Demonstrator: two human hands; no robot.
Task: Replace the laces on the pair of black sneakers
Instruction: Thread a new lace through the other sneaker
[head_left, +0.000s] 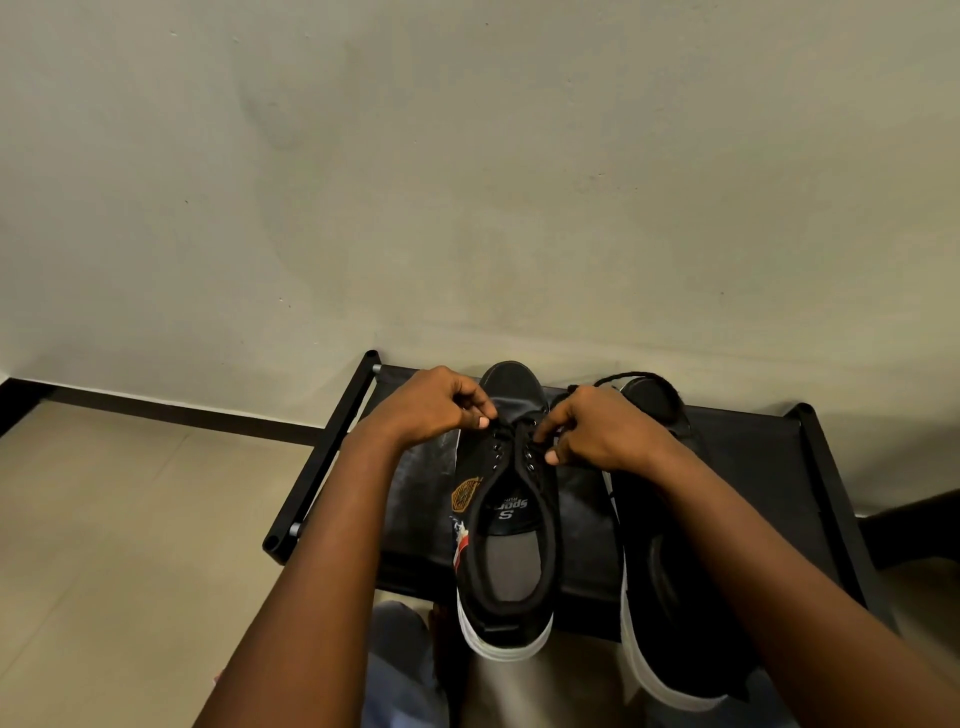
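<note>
Now sneaker lies lengthwise, toe toward wall.

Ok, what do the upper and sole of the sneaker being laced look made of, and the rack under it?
Left sneaker: upper looks like matte black canvas, dull and weave-like; its sole looks like white rubber, smooth. Rack: a dark, slightly sheeny sheet, perhaps fabric, on black tubes, probably metal.
</note>
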